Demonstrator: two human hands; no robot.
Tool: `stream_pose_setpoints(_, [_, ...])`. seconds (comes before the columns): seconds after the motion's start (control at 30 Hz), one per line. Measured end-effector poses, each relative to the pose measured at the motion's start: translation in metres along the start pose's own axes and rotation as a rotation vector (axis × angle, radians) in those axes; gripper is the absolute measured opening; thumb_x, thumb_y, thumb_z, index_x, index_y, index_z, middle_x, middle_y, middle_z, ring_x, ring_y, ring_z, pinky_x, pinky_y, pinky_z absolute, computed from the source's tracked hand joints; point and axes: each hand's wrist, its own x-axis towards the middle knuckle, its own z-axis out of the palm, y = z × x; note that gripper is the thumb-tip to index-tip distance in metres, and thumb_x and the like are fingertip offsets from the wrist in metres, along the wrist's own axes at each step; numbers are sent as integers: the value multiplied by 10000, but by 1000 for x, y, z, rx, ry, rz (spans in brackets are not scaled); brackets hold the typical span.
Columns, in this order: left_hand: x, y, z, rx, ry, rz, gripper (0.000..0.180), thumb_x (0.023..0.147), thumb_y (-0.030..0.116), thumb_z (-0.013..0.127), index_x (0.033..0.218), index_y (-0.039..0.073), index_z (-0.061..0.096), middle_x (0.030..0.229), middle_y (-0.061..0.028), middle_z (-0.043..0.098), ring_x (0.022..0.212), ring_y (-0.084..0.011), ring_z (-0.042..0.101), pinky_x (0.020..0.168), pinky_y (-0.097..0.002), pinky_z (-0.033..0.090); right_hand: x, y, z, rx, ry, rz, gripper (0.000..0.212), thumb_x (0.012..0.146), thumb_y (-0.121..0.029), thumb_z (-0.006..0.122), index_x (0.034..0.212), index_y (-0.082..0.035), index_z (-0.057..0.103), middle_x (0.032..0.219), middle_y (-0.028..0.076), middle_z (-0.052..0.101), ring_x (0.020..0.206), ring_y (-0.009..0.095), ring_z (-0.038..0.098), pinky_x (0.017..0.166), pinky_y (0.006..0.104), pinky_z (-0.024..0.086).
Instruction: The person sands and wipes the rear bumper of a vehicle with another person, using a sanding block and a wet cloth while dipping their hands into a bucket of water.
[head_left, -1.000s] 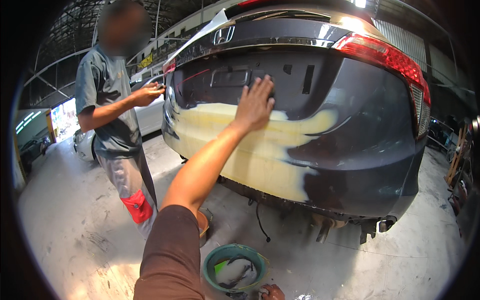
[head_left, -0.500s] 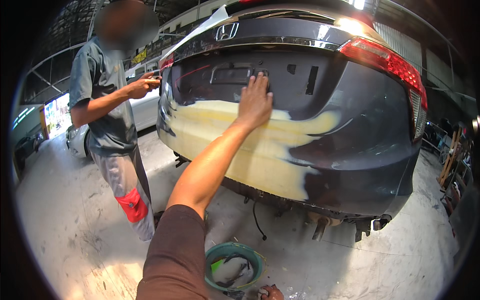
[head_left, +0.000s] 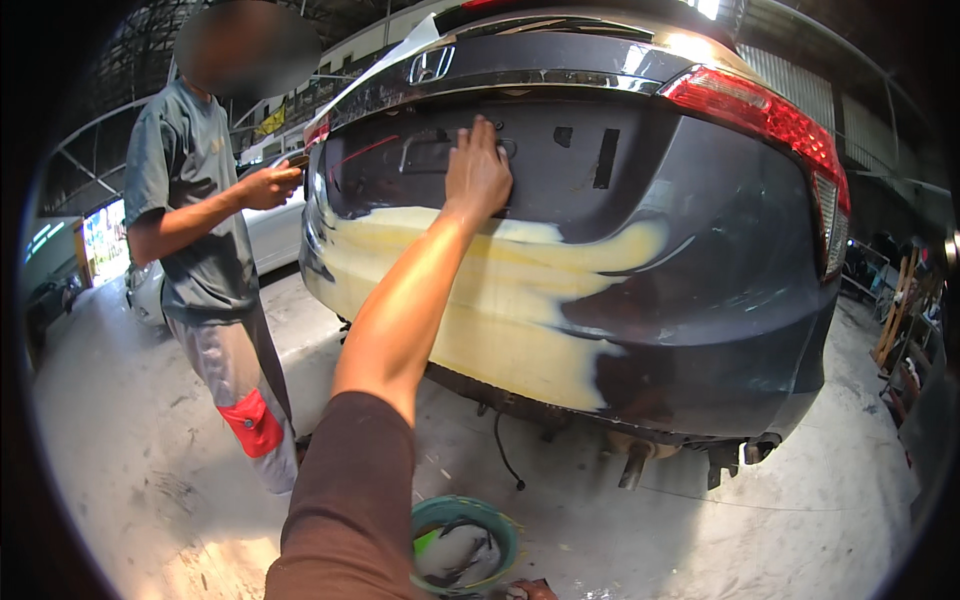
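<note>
My left hand (head_left: 480, 172) lies flat against the dark rear panel of a car (head_left: 700, 290), fingers stretched upward, beside the recessed plate area. Just below it, a broad patch of pale yellow filler (head_left: 480, 300) spreads across the panel and bumper. At the lower edge, only part of my right hand (head_left: 535, 590) shows. Its fingers look closed round a small pale object, mostly cut off by the frame and too little seen to name. Near that hand, a teal bucket (head_left: 512, 545) holds cloudy greyish liquid, dark pieces and something bright green.
A co-worker (head_left: 205, 200) in a grey shirt stands at the left, holding a small object near the car's edge. Behind them is a white car (head_left: 280, 228). A black cable (head_left: 508, 450) and an exhaust pipe (head_left: 633, 468) hang under the bumper. Wooden pieces (head_left: 895, 310) lean at the right.
My left hand has slid left and slightly up along the panel. The view has shifted a little, and my right hand has dropped further out of the lower edge.
</note>
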Motion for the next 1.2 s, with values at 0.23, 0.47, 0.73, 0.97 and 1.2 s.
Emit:
stream_pose_setpoints(0.23, [23, -3, -20, 212, -102, 87, 538, 1003, 275, 400, 1462, 1, 334, 1562, -171, 282, 1413, -372, 323, 1123, -525, 315, -3, 14, 7, 57, 64, -29, 383, 882, -389, 651, 1109, -82, 627, 1012, 114, 642, 1045, 306, 609, 862, 494, 516])
stream_pose_setpoints(0.47, [2, -4, -14, 59, -39, 35, 572, 1004, 288, 405, 1467, -32, 309, 1568, -208, 249, 1436, -391, 264, 1144, -528, 264, 0, 111, 81, 678, 90, 187, 364, 890, -385, 646, 1103, -90, 635, 1013, 98, 642, 1066, 305, 598, 861, 513, 511])
stream_pose_setpoints(0.73, [-26, -6, -12, -70, -85, -2, 587, 996, 291, 393, 1489, -8, 282, 1595, -160, 209, 1461, -376, 208, 1161, -534, 223, -21, 15, 30, 583, 68, 262, 196, 964, -267, 549, 1027, -95, 617, 1012, 102, 636, 940, 288, 626, 736, 439, 550])
stream_pose_setpoints(0.97, [-25, -18, -4, -37, -92, 123, 581, 1005, 309, 369, 1493, 4, 282, 1600, -138, 208, 1475, -328, 194, 1179, -499, 206, -6, 74, 54, 168, 179, -27, 233, 885, -263, 609, 1028, -83, 650, 942, 131, 668, 876, 291, 639, 702, 408, 539])
stream_pose_setpoints(1.2, [-1, -42, -16, 35, -79, 466, 554, 1018, 257, 380, 1510, 36, 253, 1585, -143, 240, 1468, -310, 216, 1186, -442, 219, -4, 20, 7, 13, 173, -77, 244, 867, -260, 619, 1023, -76, 654, 939, 147, 670, 875, 306, 639, 710, 420, 535])
